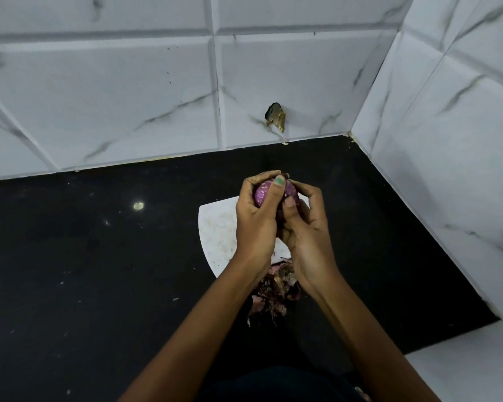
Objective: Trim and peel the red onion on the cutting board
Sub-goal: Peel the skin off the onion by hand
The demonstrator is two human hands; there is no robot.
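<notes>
Black counter (pixel 84 256) carrying a white cutting board (pixel 218 227), with a heap of onion skins (pixel 273 294) at its near edge.

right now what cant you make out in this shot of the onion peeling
- Red onion, head view: mostly wrapped by the left hand and right hand; how much skin remains is unclear.
- Cutting board: its right part is hidden behind the hands.
- Knife: none visible.
- Pile of peels: partly covered by the wrists.
</notes>
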